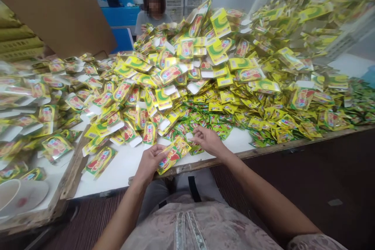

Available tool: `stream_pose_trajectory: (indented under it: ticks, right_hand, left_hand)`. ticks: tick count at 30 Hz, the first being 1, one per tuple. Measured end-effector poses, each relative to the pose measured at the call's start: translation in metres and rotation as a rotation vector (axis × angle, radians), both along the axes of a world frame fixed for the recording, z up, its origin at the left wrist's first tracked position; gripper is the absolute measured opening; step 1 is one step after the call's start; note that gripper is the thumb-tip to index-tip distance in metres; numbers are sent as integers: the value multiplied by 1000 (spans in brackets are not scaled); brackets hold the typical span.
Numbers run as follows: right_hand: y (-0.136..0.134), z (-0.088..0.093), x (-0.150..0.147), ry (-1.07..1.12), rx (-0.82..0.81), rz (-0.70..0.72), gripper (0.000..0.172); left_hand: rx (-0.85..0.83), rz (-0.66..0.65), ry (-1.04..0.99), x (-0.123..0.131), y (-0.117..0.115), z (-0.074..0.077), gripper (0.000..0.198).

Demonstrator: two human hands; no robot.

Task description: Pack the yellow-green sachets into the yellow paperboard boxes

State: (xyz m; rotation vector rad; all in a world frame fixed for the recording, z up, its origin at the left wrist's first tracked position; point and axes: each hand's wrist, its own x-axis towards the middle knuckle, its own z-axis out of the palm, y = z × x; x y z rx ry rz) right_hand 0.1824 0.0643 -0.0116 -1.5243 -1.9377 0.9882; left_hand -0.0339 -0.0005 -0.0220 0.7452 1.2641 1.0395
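Observation:
My left hand (pixel 150 163) grips a small printed yellow carton (pixel 170 160) over the table's front edge, thumb on top. The carton lies tilted, its far end pointing up and to the right. At that end is a yellow printed part that could be a sachet or the carton itself. Just beyond it, my right hand (pixel 205 139) has its fingers bent together beside a small white flap; what they hold, if anything, is too small to make out. Green and yellow sachets (pixel 218 119) lie behind my right hand. A heap of yellow cartons (pixel 172 72), several with white flaps open, rises ahead.
The white tabletop (pixel 123 168) has a wooden front edge. A wooden strip (pixel 74 168) divides it on the left, where a white cup (pixel 20 197) stands. A tilted white crate (pixel 345 35) spills cartons at right. Another person (pixel 154 17) sits behind the heap.

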Motion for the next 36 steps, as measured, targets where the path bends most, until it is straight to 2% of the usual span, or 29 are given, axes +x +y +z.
stream_pose_trajectory:
  ticks: [3, 6, 8, 10, 14, 16, 20, 24, 27, 33, 36]
  right_hand:
    - [-11, -9, 11, -329, 159, 49, 29]
    - [-19, -19, 15, -416, 170, 74, 31]
    - [-21, -22, 16, -334, 104, 16, 24]
    - [-20, -20, 16, -133, 46, -80, 19]
    - [-17, -8, 1, 425, -93, -181, 33]
    - [-17, -5, -11, 530, -125, -170, 38]
    - [-20, -7, -30, 480, -24, -177, 37]
    - [-22, -9, -30, 484, -91, -98, 36]
    - [-22, -4, -22, 467, -156, -26, 38]
    - [-25, 1, -22, 275, -34, -8, 36]
    - [-27, 0, -25, 205, -27, 59, 28]
  left_hand:
    - [39, 26, 64, -5, 3, -6, 38]
    - [64, 31, 124, -8, 4, -8, 38]
    - [72, 32, 158, -9, 4, -7, 37]
    - [79, 35, 178, -9, 4, -5, 36]
    - [86, 24, 168, -6, 3, -2, 35]
    - [71, 22, 93, -2, 2, 0, 36]
    - [38, 41, -57, 4, -2, 5, 37]
    - [27, 22, -118, 4, -5, 4, 37]
    - [17, 45, -137, 3, -6, 1, 37]
    - [101, 39, -89, 6, -7, 0, 36]
    - [60, 23, -78, 7, -8, 1, 40]
